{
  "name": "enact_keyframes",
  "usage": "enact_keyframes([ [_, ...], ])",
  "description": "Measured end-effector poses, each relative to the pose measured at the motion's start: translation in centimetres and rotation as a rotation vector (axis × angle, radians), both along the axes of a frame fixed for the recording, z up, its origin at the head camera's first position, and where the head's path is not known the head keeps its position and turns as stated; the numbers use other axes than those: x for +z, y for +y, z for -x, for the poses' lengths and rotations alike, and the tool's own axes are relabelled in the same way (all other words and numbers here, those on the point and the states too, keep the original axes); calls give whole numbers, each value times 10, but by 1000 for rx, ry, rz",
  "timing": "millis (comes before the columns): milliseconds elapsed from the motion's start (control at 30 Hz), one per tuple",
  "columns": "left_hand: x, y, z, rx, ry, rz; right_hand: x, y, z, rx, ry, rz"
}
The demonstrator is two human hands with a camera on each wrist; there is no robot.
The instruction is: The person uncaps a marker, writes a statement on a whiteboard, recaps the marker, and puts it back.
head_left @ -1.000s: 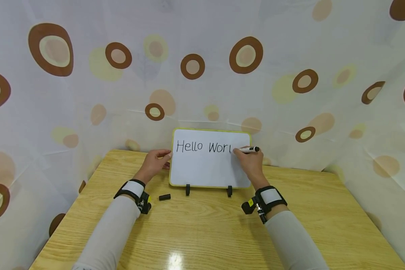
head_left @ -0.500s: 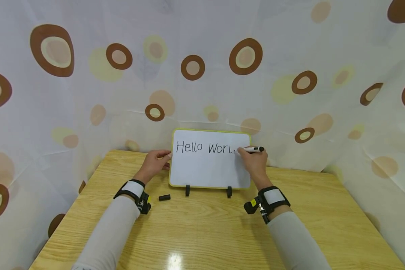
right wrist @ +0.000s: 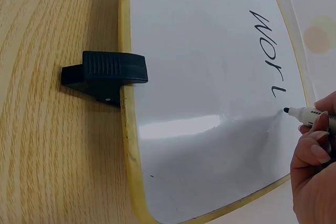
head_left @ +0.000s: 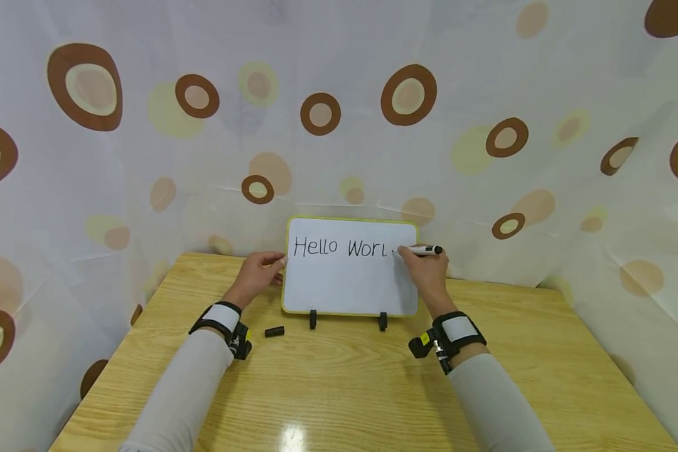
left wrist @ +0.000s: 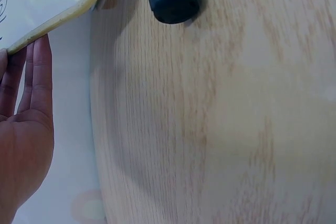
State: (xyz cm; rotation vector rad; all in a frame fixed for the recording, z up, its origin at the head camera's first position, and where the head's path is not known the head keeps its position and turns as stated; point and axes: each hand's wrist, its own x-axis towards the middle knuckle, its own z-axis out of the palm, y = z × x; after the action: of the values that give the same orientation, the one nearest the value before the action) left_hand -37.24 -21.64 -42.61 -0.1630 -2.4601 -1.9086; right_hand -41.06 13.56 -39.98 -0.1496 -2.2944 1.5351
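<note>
A whiteboard point(head_left: 344, 285) with a yellow frame stands propped up on the table, bearing the black letters "Hello Worl". My left hand point(head_left: 254, 275) grips its left edge; in the left wrist view the thumb is in front and the fingers point(left wrist: 41, 77) reach behind the frame. On the right side, my right hand point(head_left: 427, 273) pinches a white marker point(right wrist: 304, 115) with a black tip. That tip is at the board's surface, just right of the "l". A black marker cap point(head_left: 274, 331) lies on the table, left of the board's lower edge.
Two black support clips point(head_left: 313, 319) hold the board's bottom edge; one clip point(right wrist: 113, 69) shows large in the right wrist view. The wooden table point(head_left: 328, 389) extends in front. Behind and beside it hangs a patterned curtain point(head_left: 350, 150) with brown rings.
My right hand has shifted slightly right with the marker, away from the "l", which now shows a curved foot. My left hand keeps its hold on the board.
</note>
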Motion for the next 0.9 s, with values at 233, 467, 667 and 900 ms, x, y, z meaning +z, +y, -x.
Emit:
enact_keyframes([
  [233,-13,-2,12,17,4,23,2,-2,0,0,12,-4],
  [467,-12,-1,11,19,6,4,3,-4,2,-4,19,-17],
  [667,-12,-1,10,17,13,-4,1,-4,2,17,-4,-27],
  [900,-14,-2,10,22,0,8,-1,-2,2,42,-48,-32],
])
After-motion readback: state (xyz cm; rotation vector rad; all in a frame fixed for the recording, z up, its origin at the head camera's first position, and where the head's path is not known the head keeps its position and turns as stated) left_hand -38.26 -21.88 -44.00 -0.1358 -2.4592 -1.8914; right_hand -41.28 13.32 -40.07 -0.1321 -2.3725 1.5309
